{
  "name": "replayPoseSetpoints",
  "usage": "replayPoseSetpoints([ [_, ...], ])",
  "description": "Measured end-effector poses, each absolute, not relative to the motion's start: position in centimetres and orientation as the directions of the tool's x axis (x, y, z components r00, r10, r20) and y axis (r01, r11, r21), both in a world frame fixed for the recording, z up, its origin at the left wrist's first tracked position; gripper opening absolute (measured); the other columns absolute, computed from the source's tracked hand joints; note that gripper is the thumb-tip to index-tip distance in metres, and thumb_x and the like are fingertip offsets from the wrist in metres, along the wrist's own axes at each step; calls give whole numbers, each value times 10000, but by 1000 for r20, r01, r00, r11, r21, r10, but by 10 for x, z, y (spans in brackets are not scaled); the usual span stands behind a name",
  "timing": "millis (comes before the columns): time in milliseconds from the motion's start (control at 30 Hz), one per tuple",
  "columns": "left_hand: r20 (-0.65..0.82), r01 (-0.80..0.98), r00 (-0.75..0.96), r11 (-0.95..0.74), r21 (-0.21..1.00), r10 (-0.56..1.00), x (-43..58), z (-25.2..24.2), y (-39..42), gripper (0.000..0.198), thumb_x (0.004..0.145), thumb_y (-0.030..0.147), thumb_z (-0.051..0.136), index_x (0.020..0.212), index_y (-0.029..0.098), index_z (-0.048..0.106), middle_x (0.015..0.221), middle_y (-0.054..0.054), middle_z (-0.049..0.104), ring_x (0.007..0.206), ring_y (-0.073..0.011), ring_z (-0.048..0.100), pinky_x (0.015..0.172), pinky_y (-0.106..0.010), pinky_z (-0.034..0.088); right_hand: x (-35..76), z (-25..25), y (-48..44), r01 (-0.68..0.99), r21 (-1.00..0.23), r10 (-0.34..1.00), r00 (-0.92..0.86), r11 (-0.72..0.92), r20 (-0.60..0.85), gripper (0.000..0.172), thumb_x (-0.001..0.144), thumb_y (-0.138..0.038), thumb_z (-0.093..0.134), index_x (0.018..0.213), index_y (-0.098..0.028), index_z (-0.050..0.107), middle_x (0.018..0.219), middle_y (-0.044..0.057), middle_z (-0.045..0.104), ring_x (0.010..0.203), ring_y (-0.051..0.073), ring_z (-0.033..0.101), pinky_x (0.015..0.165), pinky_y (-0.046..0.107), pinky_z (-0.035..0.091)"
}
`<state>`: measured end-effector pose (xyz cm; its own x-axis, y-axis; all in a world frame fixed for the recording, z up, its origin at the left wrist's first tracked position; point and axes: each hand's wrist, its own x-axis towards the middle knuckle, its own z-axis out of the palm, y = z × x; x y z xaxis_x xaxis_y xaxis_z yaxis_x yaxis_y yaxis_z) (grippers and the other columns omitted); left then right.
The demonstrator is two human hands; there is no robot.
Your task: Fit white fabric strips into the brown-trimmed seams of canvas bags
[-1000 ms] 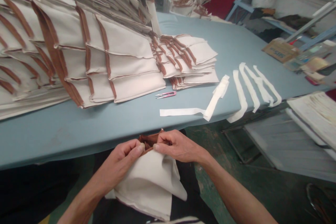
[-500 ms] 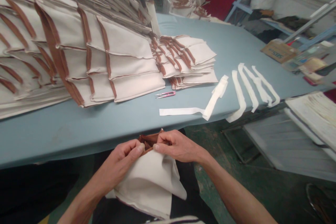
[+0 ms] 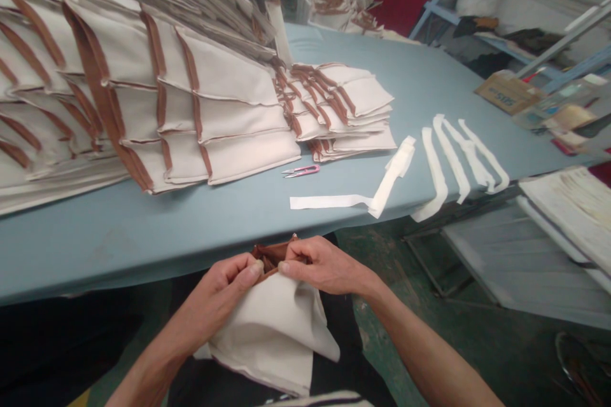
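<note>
I see cream cloth piece (image 3: 272,337) at 6 o'clock, in lap below table (image 3: 143,235) edge. Thumb and fingers of left hand (image 3: 224,286) and right hand (image 3: 319,267) closed tight, pinching its brown trim (image 3: 270,254). I judge it light, limp, not slippery; trim edge stiffest, best hold. Snips (image 3: 301,171) lie at 12 o'clock.

The left hand (image 3: 228,283) and the right hand (image 3: 321,267) are bare, and the thumbnails on the fingers (image 3: 258,266) are cut short. The left forearm (image 3: 162,356) and the right forearm (image 3: 429,356) are uncovered along their whole visible length. Below the near edge of the table (image 3: 143,241), a plain black garment (image 3: 344,331) covers the lap. Farthest below the table runs a pale band (image 3: 319,401) with a thin dark stripe, perhaps a shirt hem; I cannot tell.
</note>
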<state>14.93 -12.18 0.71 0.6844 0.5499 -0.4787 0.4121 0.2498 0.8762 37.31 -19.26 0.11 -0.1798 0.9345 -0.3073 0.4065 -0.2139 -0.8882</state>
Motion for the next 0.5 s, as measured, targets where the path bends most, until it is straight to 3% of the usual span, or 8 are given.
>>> replayPoseSetpoints([
  [300,-493,384,669,310,870,556,150,3,-122,659,804,849,645,730,204,531,717,60,428,677,-139,350,604,-230,328,373,-3,-192,409,-886,933,-179,-218,-313,331,947,-382,638,700,-183,545,671,-51,502,650,109,448,586,248,297],
  [500,-534,356,638,403,843,554,150,-9,-125,679,764,839,719,827,164,676,759,27,582,689,-142,447,627,-221,380,373,-5,-191,418,-878,925,-180,-236,-334,324,950,-368,639,701,-182,546,672,-52,503,650,107,445,586,246,296],
])
